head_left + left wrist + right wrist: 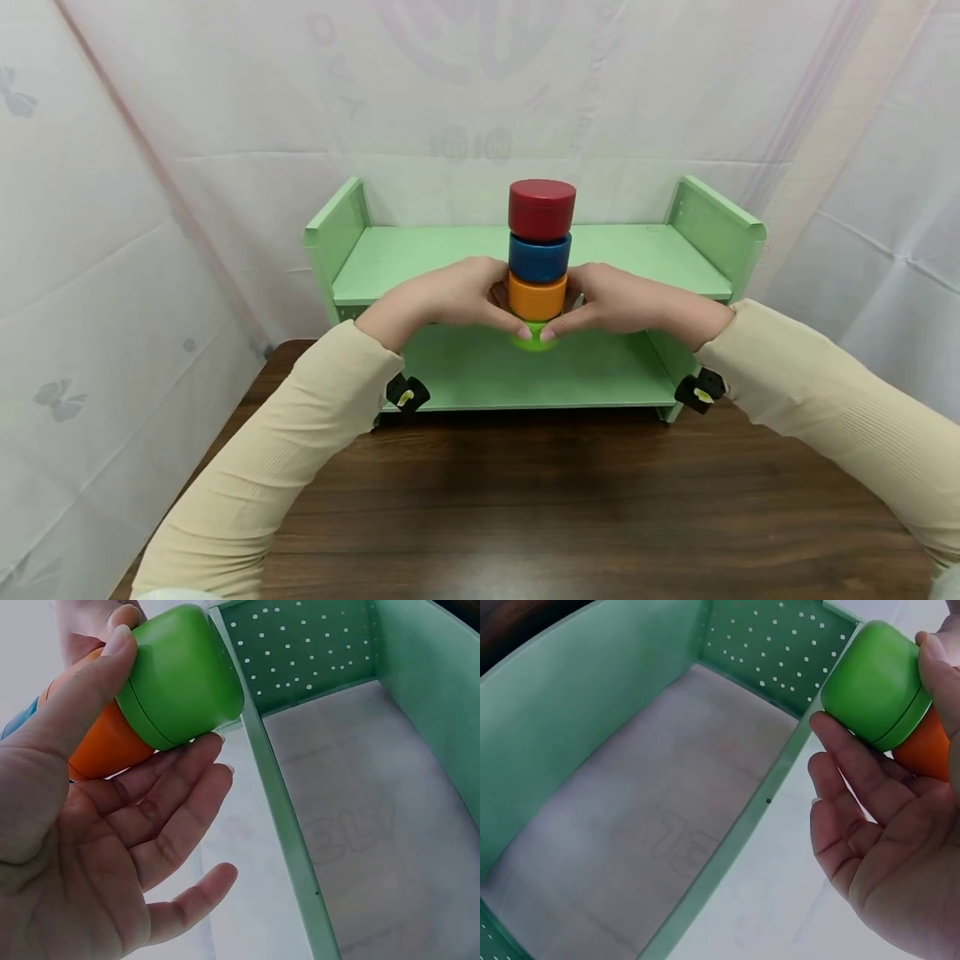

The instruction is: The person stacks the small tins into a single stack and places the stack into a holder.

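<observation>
Four colours make up one upright stack of round containers: red [542,210] on top, then blue [539,258], orange [537,297] and green [184,679] lowest. My left hand [468,293] holds the bottom of the stack from the left. Its thumb lies across the green and orange containers, with fingers behind and under them. From the other side, my right hand [611,298] grips the same two, its thumb on the green container [874,682]. Both thumb tips nearly meet at the front in the head view. The stack is held up in front of the green shelf.
A light green two-tier shelf [442,246] with raised side panels stands at the back of a dark wood table [495,500]. Perforated green panels [300,645] show at its ends. White sheeting [247,108] hangs behind and at both sides.
</observation>
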Available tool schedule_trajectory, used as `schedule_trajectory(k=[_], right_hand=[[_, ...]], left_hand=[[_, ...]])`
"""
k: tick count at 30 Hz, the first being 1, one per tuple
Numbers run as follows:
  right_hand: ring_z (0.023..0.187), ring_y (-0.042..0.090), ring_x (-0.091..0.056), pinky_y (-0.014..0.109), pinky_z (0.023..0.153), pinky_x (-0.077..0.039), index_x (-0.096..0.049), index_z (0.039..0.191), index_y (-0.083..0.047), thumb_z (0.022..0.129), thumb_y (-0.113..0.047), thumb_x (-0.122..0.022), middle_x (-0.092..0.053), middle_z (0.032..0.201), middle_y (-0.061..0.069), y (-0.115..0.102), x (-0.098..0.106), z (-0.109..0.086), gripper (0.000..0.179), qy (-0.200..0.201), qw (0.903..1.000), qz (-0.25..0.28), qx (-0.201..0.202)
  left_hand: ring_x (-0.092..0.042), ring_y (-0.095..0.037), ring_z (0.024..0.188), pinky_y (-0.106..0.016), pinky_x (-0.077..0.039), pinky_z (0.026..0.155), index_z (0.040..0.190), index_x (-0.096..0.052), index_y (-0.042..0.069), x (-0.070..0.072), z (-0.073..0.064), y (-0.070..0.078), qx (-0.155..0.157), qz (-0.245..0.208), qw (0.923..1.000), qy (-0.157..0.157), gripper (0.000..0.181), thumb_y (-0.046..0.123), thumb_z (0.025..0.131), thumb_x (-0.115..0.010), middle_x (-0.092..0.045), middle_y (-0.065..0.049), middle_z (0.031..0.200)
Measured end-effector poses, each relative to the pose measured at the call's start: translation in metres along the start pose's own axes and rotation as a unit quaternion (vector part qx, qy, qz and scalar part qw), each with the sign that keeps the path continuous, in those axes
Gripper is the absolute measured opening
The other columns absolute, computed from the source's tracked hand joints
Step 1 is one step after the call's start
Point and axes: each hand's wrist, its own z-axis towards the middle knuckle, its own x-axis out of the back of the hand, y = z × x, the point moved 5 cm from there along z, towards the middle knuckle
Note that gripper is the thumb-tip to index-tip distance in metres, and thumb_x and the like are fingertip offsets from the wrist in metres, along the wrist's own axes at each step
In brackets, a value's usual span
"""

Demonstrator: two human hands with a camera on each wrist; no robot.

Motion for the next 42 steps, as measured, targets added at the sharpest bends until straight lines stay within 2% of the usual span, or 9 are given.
schedule_trajectory(k=[11, 21, 31, 36, 42], right_hand=[[0.092, 0.021, -0.061, 0.041, 0.088, -0.048, -0.055, 0.122, 0.000, 0.085, -0.026, -0.072, -0.067, 0.106, 0.009, 0.007, 0.009, 0.009, 0.048, 0.007, 0.9997, -0.015, -0.017], [0.094, 0.021, -0.062, 0.043, 0.094, -0.046, -0.054, 0.123, -0.001, 0.086, -0.022, -0.072, -0.067, 0.109, 0.010, 0.013, 0.017, 0.015, 0.046, 0.006, 0.9994, -0.003, -0.033], [0.091, 0.021, -0.061, 0.038, 0.087, -0.048, -0.055, 0.122, -0.001, 0.087, -0.020, -0.071, -0.066, 0.108, 0.011, 0.026, 0.026, 0.020, 0.044, 0.007, 0.9992, 0.016, -0.036], [0.092, 0.022, -0.061, 0.039, 0.089, -0.047, -0.056, 0.121, -0.001, 0.087, -0.020, -0.071, -0.066, 0.107, 0.011, 0.027, 0.028, 0.030, 0.042, 0.005, 0.9995, 0.008, -0.031], [0.091, 0.023, -0.059, 0.039, 0.090, -0.047, -0.054, 0.123, 0.000, 0.088, -0.023, -0.069, -0.065, 0.110, 0.012, 0.031, 0.021, 0.043, 0.045, -0.015, 0.9989, 0.013, -0.042]], left_hand=[[-0.060, -0.020, 0.095, -0.033, -0.046, 0.092, 0.121, -0.053, 0.005, 0.008, 0.009, -0.002, 0.013, 0.011, 0.9998, 0.006, 0.050, 0.027, 0.082, -0.076, -0.065, -0.007, 0.108], [-0.060, -0.022, 0.097, -0.034, -0.047, 0.093, 0.122, -0.053, 0.004, 0.014, 0.023, -0.003, 0.005, -0.001, 1.0000, -0.009, 0.048, 0.022, 0.083, -0.075, -0.064, -0.010, 0.111], [-0.059, -0.024, 0.099, -0.035, -0.046, 0.094, 0.121, -0.054, 0.002, 0.019, 0.040, -0.003, -0.001, -0.023, 0.9992, -0.033, 0.044, 0.018, 0.084, -0.073, -0.064, -0.012, 0.111], [-0.059, -0.024, 0.098, -0.035, -0.046, 0.093, 0.121, -0.055, 0.003, 0.026, 0.041, -0.009, 0.012, -0.006, 0.9996, -0.023, 0.044, 0.020, 0.084, -0.073, -0.064, -0.012, 0.111], [-0.058, -0.023, 0.098, -0.036, -0.045, 0.094, 0.122, -0.054, 0.004, 0.024, 0.043, -0.024, 0.031, 0.010, 0.9992, -0.022, 0.047, 0.024, 0.084, -0.073, -0.064, -0.011, 0.112]])
